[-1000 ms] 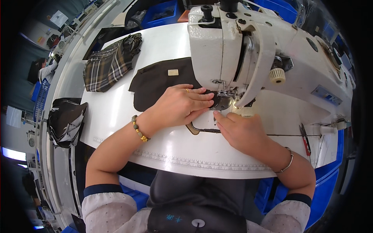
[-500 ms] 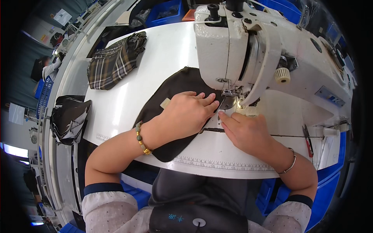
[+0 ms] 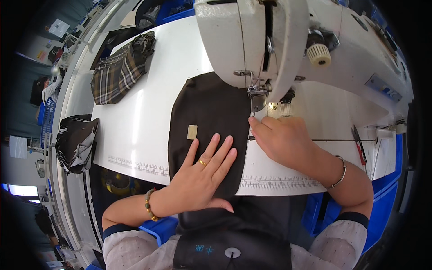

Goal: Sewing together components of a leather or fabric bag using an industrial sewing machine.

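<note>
A dark brown fabric panel (image 3: 209, 103) with rounded corners lies on the white sewing table, its long right edge running up beside the presser foot (image 3: 258, 90) of the sewing machine (image 3: 252, 40). A small beige patch (image 3: 192, 132) sits on the panel. My left hand (image 3: 202, 177) lies flat on the lower part of the cloth, open, fingers spread. Just in front of the needle plate, my right hand (image 3: 281, 141) is closed with its fingers curled under. One fingertip meets the panel's right edge; whatever is inside the curl is hidden.
A folded plaid fabric piece (image 3: 121, 69) rests at the far left of the table. Nearer lies a dark bundle with a pale lining (image 3: 77, 143). Red-handled snips (image 3: 360, 146) lie at the right. A printed ruler strip (image 3: 279, 181) follows the front edge. Blue bins (image 3: 378, 211) stand below.
My left hand has come back from beside the presser foot to the near part of the panel and flattened out. The panel has turned more upright. My right hand stays nearly in place.
</note>
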Tool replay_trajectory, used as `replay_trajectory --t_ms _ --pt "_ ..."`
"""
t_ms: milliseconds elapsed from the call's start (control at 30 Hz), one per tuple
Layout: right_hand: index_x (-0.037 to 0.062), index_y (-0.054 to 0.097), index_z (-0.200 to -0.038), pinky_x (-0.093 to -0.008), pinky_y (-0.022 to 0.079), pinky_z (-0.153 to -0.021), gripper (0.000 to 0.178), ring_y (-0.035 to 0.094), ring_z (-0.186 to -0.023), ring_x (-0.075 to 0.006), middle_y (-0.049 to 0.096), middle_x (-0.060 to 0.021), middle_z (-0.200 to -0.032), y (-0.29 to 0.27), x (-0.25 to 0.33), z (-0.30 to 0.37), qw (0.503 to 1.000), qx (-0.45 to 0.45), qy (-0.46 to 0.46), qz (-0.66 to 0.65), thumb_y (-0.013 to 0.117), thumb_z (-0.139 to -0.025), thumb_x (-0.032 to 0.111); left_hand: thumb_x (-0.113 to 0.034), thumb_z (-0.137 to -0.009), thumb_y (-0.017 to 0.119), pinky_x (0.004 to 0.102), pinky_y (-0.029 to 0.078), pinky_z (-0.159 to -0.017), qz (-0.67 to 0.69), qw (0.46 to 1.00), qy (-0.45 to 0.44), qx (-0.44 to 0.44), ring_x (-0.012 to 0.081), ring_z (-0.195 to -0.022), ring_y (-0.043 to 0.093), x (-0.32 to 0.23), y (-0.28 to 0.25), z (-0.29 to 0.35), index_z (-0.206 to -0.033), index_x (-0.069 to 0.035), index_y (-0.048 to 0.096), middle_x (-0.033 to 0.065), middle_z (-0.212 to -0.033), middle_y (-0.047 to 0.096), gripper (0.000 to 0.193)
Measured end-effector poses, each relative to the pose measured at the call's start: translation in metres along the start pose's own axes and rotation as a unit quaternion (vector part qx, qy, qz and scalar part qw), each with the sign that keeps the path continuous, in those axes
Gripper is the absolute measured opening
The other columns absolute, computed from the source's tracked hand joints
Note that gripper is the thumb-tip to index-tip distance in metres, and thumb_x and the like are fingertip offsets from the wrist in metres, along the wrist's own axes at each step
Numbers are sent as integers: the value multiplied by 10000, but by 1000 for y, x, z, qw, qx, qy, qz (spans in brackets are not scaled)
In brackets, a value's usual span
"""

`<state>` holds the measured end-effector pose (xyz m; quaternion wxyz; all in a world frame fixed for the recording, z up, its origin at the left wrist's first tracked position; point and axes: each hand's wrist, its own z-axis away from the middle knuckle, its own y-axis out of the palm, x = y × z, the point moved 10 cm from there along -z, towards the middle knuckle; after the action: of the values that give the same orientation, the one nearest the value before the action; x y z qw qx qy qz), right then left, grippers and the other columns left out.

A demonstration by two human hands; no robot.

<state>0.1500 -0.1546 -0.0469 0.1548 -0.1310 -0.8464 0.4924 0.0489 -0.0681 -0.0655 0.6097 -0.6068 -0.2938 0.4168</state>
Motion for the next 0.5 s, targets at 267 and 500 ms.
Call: replay_trajectory --t_ms 267,500 --pt "66 634 -812 -276 417 -437 128 601 -578 -135 580 -49 -861 -13 43 -1 987 31 -140 -75 663 -755 177 -240 -859 762 351 554 -921 -19 971 81 -224 234 -1129 701 -18 -21 44 -1115 -63 737 69 -1189 736 312" --pt "33 654 -733 -216 324 -438 100 504 -494 -100 634 -93 -706 -25 109 31 958 -87 -272 18 680 -682 115 -116 -857 733 368 603 -823 169 968 19 -182 272 -981 751 -4 -35 25 -1033 -34 751 79 -1023 772 195"
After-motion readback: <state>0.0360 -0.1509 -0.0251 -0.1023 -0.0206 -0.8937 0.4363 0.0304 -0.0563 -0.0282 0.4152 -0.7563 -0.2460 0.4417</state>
